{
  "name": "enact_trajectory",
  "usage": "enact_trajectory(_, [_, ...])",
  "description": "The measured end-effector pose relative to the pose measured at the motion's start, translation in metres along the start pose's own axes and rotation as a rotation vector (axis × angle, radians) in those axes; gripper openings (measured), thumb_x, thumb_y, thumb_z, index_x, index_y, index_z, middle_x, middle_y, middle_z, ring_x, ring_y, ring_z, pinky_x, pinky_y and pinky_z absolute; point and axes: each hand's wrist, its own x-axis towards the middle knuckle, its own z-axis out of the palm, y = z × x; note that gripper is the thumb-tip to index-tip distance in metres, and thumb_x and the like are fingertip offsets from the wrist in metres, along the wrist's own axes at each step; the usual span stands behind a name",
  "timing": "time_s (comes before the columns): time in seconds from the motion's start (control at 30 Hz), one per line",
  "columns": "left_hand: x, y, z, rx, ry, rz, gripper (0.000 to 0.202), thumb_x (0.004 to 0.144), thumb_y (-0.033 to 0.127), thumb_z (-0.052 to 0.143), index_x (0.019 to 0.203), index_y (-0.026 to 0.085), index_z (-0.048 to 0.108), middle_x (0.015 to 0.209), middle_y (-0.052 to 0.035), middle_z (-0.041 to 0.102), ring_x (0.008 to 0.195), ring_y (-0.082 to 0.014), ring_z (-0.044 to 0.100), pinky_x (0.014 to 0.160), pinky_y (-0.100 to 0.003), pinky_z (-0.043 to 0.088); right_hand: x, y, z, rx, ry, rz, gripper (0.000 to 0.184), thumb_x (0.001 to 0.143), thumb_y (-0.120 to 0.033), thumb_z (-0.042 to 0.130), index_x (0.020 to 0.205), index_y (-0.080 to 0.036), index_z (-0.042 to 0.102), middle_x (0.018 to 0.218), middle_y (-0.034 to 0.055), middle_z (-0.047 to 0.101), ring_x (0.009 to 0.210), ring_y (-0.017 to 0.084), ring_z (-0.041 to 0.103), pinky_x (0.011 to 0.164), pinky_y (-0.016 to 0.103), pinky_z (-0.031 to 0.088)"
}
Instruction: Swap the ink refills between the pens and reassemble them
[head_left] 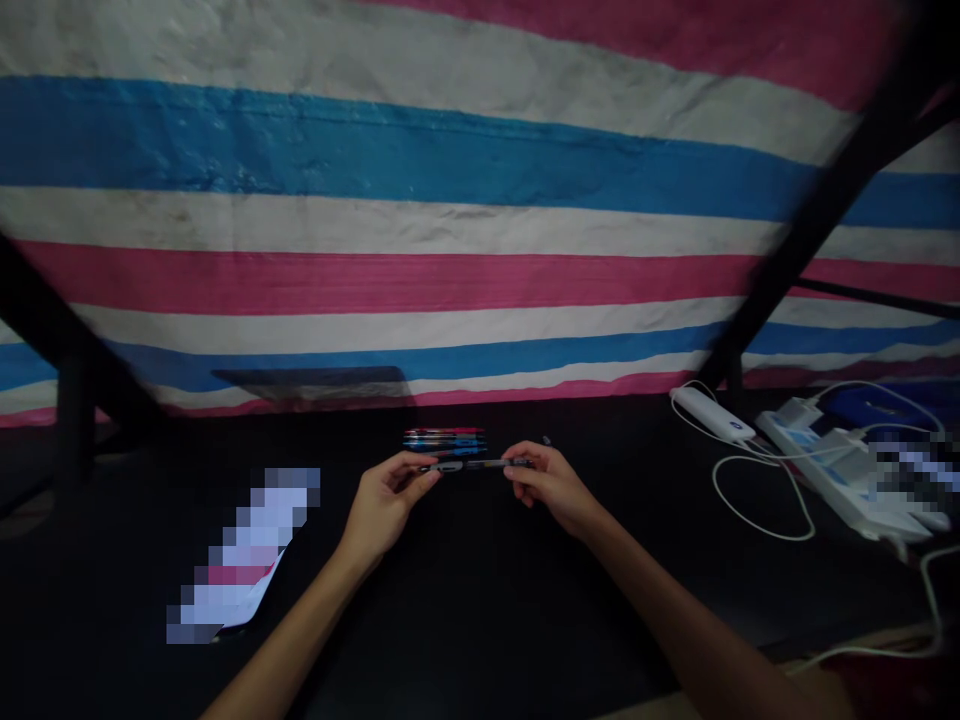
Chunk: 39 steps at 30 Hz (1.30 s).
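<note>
Between my two hands a dark pen with a clear barrel lies level, just above or on the black tabletop. My left hand pinches its left end between thumb and fingers. Its right end is pinched by the fingertips of my right hand. Right behind it several other pens rest side by side, with red and blue parts showing. A small dark piece shows just beyond my right hand; what it is I cannot make out.
A lit, blurred-out screen lies on the black table at left. On the right are a white power strip with plugs, a white power bank and loose cables. Striped sheeting hangs behind, between dark slanted frame bars.
</note>
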Motion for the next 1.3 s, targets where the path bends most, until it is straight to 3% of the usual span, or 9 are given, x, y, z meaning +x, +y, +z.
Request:
enact_trajectory(0.07, [0.000, 0.000, 0.000, -0.001, -0.002, -0.004, 0.023, 0.070, 0.030, 0.071, 0.089, 0.017, 0.067, 0.088, -0.0051, 0.070, 0.086, -0.0191, 0.064, 0.078, -0.030, 0.049, -0.001, -0.001, 0.000, 0.027, -0.016, 0.008, 0.029, 0.069, -0.034, 0.072, 0.090, -0.018, 0.061, 0.069, -0.0008, 0.056, 0.051, 0.009, 0.050, 0.040, 0.019, 0.034])
enact_trajectory(0.2, [0.000, 0.000, 0.000, 0.031, -0.003, 0.003, 0.025, 0.070, 0.031, 0.070, 0.089, 0.016, 0.066, 0.086, -0.0061, 0.070, 0.084, -0.0202, 0.065, 0.076, -0.032, 0.050, 0.000, 0.001, 0.000, 0.029, 0.006, 0.013, 0.025, 0.074, -0.038, 0.067, 0.082, -0.015, 0.062, 0.067, 0.0009, 0.056, 0.049, 0.009, 0.049, 0.039, 0.019, 0.033])
enact_trajectory(0.43, [0.000, -0.001, 0.000, -0.009, -0.011, 0.001, 0.025, 0.070, 0.031, 0.070, 0.090, 0.016, 0.066, 0.089, -0.0059, 0.070, 0.086, -0.0197, 0.065, 0.079, -0.032, 0.050, 0.004, 0.004, -0.004, 0.174, 0.083, -0.033, 0.027, 0.064, -0.026, 0.075, 0.086, -0.017, 0.063, 0.065, -0.0023, 0.051, 0.052, 0.009, 0.047, 0.044, 0.021, 0.035])
enact_trajectory(0.87, [0.003, -0.001, -0.004, -0.019, 0.086, -0.001, 0.029, 0.068, 0.033, 0.072, 0.092, 0.016, 0.066, 0.091, -0.0061, 0.069, 0.091, -0.0214, 0.064, 0.085, -0.035, 0.048, 0.009, -0.002, -0.015, 0.498, 0.211, -0.040, 0.025, 0.060, -0.018, 0.076, 0.082, -0.016, 0.065, 0.067, -0.0013, 0.051, 0.057, 0.009, 0.043, 0.053, 0.024, 0.035])
enact_trajectory(1.3, [0.003, 0.000, -0.003, -0.096, 0.101, -0.029, 0.030, 0.067, 0.032, 0.074, 0.091, 0.017, 0.065, 0.092, -0.0054, 0.068, 0.092, -0.0207, 0.063, 0.088, -0.036, 0.045, 0.008, -0.003, -0.015, 0.570, 0.222, -0.036, 0.023, 0.059, -0.016, 0.078, 0.079, -0.015, 0.066, 0.066, -0.0010, 0.053, 0.055, 0.008, 0.043, 0.051, 0.023, 0.034])
